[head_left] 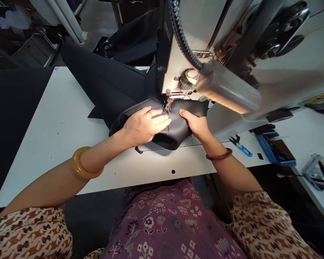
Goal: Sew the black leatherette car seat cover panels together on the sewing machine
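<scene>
Black leather-like material (175, 135) lies under the presser foot (167, 105) of a sewing machine (194, 32). Orange stitching runs along a curved seam left of the needle. My left hand (143, 126) rests flat on the material just left of the foot, its fingers stretched toward it. On the other side, my right hand (196, 125) grips the material's right part, thumb on top and the other fingers hidden beneath. A larger black piece (105, 79) spreads over the table behind my left hand.
Blue thread snips (241, 146) lie right of my right forearm, near a blue box (275, 146). The lit lamp (229, 88) hangs low over the work on a braided flexible arm (182, 39). The white tabletop (51, 136) has its front edge close to my body.
</scene>
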Tool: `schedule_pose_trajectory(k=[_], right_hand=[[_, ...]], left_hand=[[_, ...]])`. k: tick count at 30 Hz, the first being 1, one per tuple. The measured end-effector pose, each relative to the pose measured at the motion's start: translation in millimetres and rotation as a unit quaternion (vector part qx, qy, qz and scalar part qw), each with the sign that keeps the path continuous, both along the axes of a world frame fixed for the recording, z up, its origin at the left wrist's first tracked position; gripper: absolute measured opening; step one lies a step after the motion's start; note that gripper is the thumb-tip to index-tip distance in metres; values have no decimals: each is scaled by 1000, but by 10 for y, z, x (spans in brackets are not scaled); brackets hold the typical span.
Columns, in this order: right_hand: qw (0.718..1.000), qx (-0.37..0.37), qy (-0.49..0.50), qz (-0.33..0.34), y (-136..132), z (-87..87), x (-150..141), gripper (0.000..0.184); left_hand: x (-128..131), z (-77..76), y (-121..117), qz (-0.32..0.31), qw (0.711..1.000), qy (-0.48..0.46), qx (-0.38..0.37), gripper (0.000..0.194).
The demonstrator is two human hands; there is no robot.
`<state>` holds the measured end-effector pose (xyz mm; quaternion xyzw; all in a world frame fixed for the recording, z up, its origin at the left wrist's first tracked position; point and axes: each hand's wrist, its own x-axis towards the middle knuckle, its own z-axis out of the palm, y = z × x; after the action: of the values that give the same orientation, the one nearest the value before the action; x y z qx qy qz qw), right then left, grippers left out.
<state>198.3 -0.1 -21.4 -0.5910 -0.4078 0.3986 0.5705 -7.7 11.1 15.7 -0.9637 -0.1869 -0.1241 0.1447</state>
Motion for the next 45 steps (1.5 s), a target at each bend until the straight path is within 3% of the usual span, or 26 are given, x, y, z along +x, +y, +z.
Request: schedule_pose_trajectory(k=[10, 18, 20, 23, 25, 27, 28, 29, 31, 32, 33, 35, 37, 39, 42, 45], right_hand=[[999, 29, -32, -10, 110, -45, 38, 48], [978, 147, -142, 40, 477, -150, 90, 37], [975, 148, -162, 23, 441, -139, 91, 34], [962, 84, -257, 43, 208, -100, 194, 36], [938, 81, -336, 42, -67, -121, 324, 36], [924, 139, -354, -19, -400, -226, 430, 27], [931, 148, -329, -52, -569, -311, 446, 24], [949, 124, -284, -64, -728, -411, 427, 22], [991, -1, -136, -3, -979, -626, 265, 19], [995, -80, -35, 45, -1061, -725, 131, 17], [982, -152, 75, 84, -1109, -811, -27, 16], [929, -244, 254, 113, -1109, -927, -361, 15], [892, -266, 345, 118, -1010, -967, -637, 17], [872, -251, 402, 119, -861, -947, -796, 22], [850, -193, 480, 101, -636, -840, -823, 29], [826, -114, 548, 63, -533, -633, -717, 37]], left_hand=[[9, -25, 73, -19, 998, -37, 55, 37], [53, -61, 215, 10, 996, -64, 53, 34], [31, -95, 150, 10, 996, -81, 39, 35], [-122, -205, -34, 18, 992, -125, 11, 36], [-317, -351, -157, 85, 973, -212, 6, 34], [-541, -549, -225, 225, 918, -326, -8, 34], [-643, -654, -230, 304, 881, -360, -34, 38], [-728, -753, -217, 367, 852, -366, -71, 42], [-828, -898, -160, 440, 824, -329, -139, 41], [-844, -932, -133, 454, 822, -306, -156, 37], [-841, -937, -118, 462, 823, -291, -157, 35], [-809, -863, -157, 471, 824, -287, -127, 43], [-776, -700, -304, 465, 834, -279, -99, 48], [-760, -478, -518, 445, 852, -263, -81, 51], [-746, -48, -767, 387, 902, -187, -38, 58], [-735, 475, -716, 361, 930, -67, 23, 65]])
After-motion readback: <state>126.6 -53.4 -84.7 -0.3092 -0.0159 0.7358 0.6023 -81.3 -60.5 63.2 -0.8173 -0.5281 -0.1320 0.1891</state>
